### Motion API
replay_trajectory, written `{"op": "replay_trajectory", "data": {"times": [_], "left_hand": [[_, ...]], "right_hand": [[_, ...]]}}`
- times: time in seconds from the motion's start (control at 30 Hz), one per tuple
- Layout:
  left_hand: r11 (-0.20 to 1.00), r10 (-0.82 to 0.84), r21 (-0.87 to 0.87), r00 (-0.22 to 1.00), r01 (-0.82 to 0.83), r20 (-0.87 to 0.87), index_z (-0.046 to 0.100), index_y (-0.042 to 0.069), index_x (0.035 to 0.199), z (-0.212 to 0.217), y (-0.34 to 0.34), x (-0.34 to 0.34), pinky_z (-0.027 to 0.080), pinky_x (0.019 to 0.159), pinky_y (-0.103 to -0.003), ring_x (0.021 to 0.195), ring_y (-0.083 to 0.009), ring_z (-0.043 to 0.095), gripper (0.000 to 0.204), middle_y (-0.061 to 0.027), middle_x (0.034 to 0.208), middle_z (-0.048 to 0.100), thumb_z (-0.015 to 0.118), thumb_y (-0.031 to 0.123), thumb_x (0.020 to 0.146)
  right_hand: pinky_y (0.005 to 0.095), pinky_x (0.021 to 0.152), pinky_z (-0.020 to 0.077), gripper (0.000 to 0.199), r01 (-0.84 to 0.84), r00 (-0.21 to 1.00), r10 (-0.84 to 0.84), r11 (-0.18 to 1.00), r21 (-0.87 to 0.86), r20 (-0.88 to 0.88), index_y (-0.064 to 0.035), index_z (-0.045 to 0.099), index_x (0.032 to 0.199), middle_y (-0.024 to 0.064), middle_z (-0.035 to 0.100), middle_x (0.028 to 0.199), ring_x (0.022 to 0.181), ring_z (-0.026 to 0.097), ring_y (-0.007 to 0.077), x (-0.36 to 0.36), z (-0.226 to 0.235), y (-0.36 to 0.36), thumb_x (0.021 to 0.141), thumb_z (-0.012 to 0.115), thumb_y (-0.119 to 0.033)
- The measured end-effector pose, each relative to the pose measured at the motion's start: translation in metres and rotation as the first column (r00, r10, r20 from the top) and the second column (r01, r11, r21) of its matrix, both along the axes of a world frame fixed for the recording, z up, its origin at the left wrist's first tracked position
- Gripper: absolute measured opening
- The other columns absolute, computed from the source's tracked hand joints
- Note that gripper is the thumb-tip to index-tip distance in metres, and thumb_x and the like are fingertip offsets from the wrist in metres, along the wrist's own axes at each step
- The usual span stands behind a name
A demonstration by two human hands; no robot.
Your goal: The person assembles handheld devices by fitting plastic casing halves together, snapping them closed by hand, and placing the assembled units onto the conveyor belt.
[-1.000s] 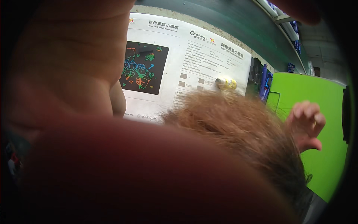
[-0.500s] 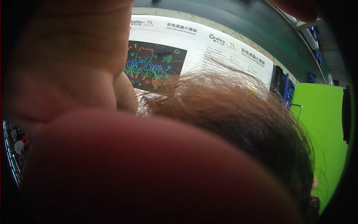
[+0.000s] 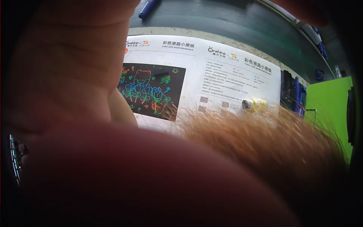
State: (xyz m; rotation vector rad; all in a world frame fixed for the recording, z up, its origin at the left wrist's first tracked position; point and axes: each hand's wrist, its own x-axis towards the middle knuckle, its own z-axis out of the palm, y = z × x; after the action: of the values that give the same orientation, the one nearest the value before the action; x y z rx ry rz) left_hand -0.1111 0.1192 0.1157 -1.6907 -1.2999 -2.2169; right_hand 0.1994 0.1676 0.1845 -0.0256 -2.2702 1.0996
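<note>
I see dark print (image 3: 228,78) and a black picture (image 3: 153,90) on a white sheet (image 3: 193,77) beyond a blurred hand (image 3: 72,79) crowding my view; its side and its grip I can't make out. Behind runs a dark green surface (image 3: 211,19), with a bright green panel (image 3: 329,96) at right

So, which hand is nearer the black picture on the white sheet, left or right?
Unclear whether left or right. The large hand, close to the lens, hides the left end of the black picture; a blurred fingertip at upper right appears farther across, possibly the same hand's.
</note>
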Motion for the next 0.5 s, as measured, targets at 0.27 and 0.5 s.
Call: {"op": "replay_trajectory", "data": {"times": [0.27,0.5], "left_hand": [[0.998,-0.065,-0.018,0.998,0.065,0.012,0.044,-0.004,0.127,-0.007,0.006,-0.001,0.046,0.063,-0.032,0.083,-0.026,0.06,0.037,-0.0232,0.11,0.058,0.047,0.015,0.096],[0.994,0.01,0.11,0.999,-0.013,0.034,0.043,-0.005,0.128,-0.005,0.008,0.016,0.046,0.063,-0.032,0.083,-0.0267,0.061,0.037,-0.0237,0.11,0.059,0.047,0.015,0.096]], "right_hand": [[0.0613,0.097,0.0371,0.053,0.093,0.994,-0.095,0.995,-0.046,-0.052,-0.0272,0.046,0.134,0.0062,0.05,0.13,0.11,0.051,0.0255,-0.004,0.0,-0.02,0.087,0.053,-0.052],[0.0613,0.097,0.0371,0.055,0.038,0.995,-0.032,0.997,0.06,-0.092,-0.0272,0.043,0.136,0.0064,0.05,0.13,0.111,0.051,0.0261,0.01,0.015,-0.008,0.088,0.052,-0.053]]}}
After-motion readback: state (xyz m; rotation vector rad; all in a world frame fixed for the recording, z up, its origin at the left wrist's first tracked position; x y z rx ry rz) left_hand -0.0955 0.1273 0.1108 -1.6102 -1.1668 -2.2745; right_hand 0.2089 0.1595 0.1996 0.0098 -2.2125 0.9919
